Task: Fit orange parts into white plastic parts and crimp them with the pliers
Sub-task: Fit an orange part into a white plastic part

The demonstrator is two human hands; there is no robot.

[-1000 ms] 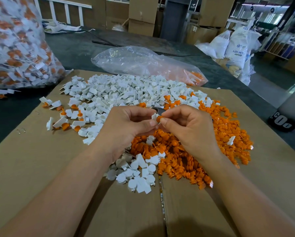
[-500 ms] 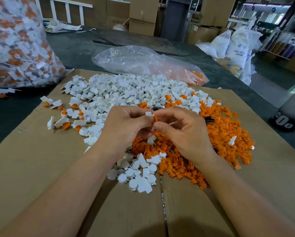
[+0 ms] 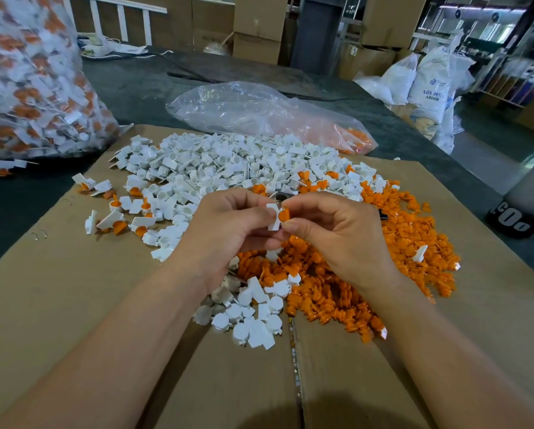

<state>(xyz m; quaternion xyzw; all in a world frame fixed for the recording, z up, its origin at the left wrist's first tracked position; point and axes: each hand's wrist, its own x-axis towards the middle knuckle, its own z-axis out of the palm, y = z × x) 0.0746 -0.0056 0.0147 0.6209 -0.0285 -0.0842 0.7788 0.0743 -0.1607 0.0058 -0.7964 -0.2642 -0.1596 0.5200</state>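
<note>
My left hand (image 3: 228, 224) pinches a small white plastic part (image 3: 273, 216) above the piles. My right hand (image 3: 337, 233) pinches an orange part (image 3: 283, 215) that sits against the white one. Below and behind the hands lies a heap of white parts (image 3: 222, 168), and a heap of orange parts (image 3: 398, 236) spreads to the right. Several fitted white-and-orange pieces (image 3: 113, 222) lie at the left. A dark bit of the pliers (image 3: 282, 196) peeks out behind my fingers, mostly hidden.
Everything lies on a brown cardboard sheet (image 3: 58, 289) over a dark table (image 3: 141, 85). A full bag of finished pieces (image 3: 27, 82) stands far left. A clear plastic bag (image 3: 259, 113) lies behind the piles. Cardboard boxes (image 3: 259, 26) and white sacks (image 3: 429, 82) stand beyond.
The white part in my left hand has turned so more of it shows, and the orange part now sits against its side. Both hands stayed together above the piles.
</note>
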